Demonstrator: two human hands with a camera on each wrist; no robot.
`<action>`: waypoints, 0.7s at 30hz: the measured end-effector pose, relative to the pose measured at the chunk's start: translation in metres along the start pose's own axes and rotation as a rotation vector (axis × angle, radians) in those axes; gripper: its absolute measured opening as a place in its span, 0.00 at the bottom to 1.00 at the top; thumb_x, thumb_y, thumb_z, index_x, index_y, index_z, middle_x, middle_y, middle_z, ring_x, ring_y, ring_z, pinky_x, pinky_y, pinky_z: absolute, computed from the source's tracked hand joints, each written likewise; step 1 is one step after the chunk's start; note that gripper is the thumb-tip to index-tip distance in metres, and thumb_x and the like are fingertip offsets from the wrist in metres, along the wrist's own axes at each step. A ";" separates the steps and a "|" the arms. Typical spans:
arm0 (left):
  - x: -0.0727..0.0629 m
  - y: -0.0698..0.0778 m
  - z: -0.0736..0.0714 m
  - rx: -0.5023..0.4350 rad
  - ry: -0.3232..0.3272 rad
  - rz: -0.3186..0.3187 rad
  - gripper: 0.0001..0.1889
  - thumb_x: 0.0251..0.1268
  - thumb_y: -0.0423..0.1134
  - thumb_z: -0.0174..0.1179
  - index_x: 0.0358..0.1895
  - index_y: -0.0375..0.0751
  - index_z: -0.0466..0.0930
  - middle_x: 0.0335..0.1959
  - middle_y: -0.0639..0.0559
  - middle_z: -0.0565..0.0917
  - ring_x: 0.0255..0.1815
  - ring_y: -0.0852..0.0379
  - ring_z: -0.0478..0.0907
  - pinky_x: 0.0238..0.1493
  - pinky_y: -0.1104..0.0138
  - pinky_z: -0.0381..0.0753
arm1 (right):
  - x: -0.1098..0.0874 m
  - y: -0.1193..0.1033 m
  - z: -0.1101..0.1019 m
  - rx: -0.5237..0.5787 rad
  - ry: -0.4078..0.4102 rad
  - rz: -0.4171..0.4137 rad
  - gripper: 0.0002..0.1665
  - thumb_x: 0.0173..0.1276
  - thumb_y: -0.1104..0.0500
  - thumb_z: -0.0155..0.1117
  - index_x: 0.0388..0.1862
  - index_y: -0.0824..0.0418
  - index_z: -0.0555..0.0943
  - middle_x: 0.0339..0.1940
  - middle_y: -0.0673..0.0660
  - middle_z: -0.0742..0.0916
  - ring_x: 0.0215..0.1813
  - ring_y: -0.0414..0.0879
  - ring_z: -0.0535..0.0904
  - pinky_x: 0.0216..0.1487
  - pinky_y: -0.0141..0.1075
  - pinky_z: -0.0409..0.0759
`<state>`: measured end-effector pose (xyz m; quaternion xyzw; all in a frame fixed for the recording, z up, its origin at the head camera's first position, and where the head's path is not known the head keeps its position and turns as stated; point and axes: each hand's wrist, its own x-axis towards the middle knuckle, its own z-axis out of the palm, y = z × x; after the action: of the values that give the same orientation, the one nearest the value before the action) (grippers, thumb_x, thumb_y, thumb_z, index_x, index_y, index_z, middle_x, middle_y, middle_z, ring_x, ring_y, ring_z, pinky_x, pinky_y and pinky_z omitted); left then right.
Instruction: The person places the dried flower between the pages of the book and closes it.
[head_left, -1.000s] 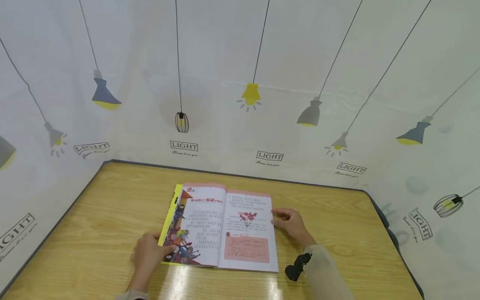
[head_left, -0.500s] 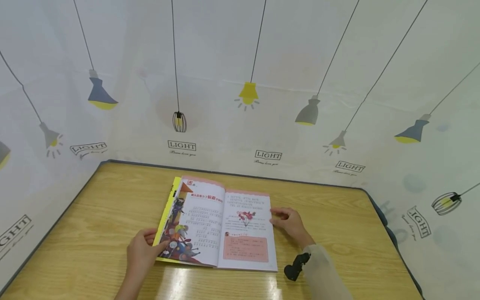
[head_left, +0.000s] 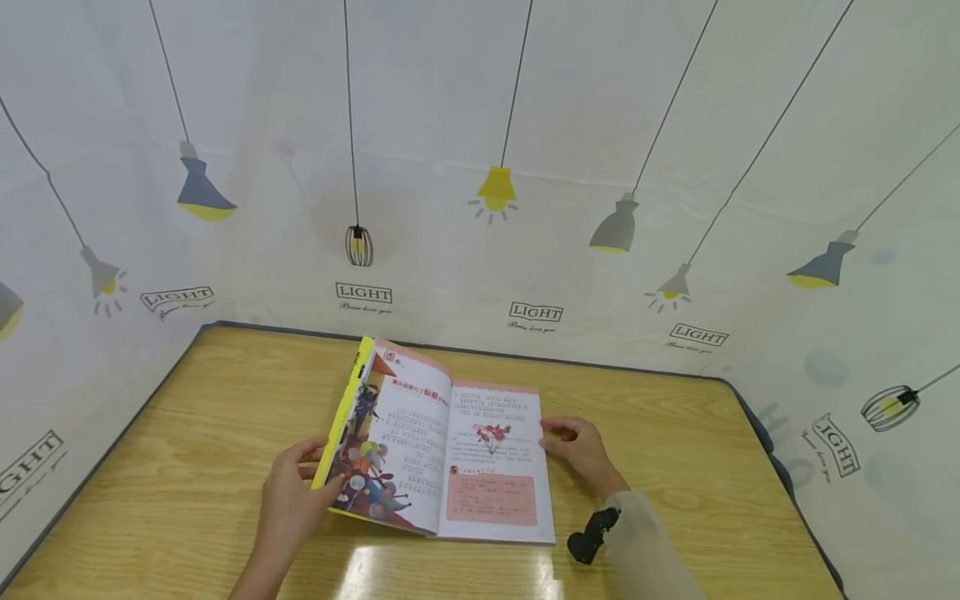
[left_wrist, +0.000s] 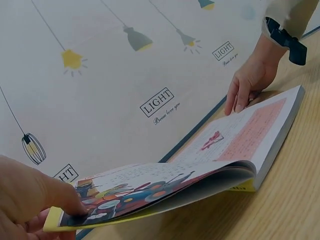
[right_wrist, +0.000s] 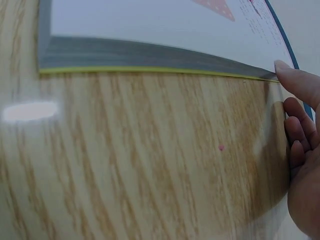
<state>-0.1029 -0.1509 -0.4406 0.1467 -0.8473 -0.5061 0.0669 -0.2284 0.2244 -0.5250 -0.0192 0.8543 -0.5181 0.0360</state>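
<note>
An open book with printed, illustrated pages and a yellow cover lies on the wooden table. My left hand grips the left cover with its page, thumb on top and fingers underneath. That side is lifted off the table, and in the left wrist view the raised page bows up toward the spine. At the book's right edge is my right hand. In the right wrist view its thumb holds the page edge, with the other fingers curled below. The right half of the book lies flat.
The wooden table extends around the book on both sides. A dark edging borders its far side, against a white curtain printed with hanging lamps. A black device sits at my right wrist, by a pale sleeve.
My left hand has shifted its grip on the left edge and raised that cover and page, tilting them toward the spine. The right hand has stayed at the right edge.
</note>
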 end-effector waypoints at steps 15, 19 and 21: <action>-0.008 0.034 0.009 -0.208 -0.056 0.140 0.26 0.43 0.21 0.64 0.52 0.34 0.76 0.37 0.42 0.78 0.37 0.55 0.73 0.36 0.69 0.75 | 0.000 0.000 0.000 -0.009 0.009 0.033 0.19 0.52 0.66 0.71 0.46 0.64 0.83 0.45 0.58 0.81 0.46 0.49 0.73 0.46 0.37 0.69; -0.009 0.043 0.015 -0.225 -0.063 0.133 0.26 0.42 0.19 0.62 0.51 0.37 0.77 0.37 0.43 0.78 0.37 0.54 0.73 0.38 0.68 0.73 | 0.000 0.002 0.001 -0.010 0.013 0.030 0.19 0.52 0.65 0.71 0.46 0.64 0.83 0.45 0.58 0.81 0.46 0.48 0.72 0.46 0.36 0.69; -0.010 0.046 0.019 -0.227 -0.065 0.142 0.26 0.42 0.19 0.62 0.51 0.37 0.77 0.37 0.43 0.78 0.36 0.54 0.73 0.39 0.67 0.72 | 0.000 0.003 0.001 -0.006 0.013 0.029 0.19 0.53 0.65 0.71 0.45 0.64 0.83 0.45 0.57 0.81 0.46 0.48 0.72 0.45 0.35 0.69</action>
<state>-0.1067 -0.1116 -0.4086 0.0614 -0.7945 -0.5972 0.0913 -0.2284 0.2247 -0.5281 -0.0033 0.8562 -0.5152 0.0379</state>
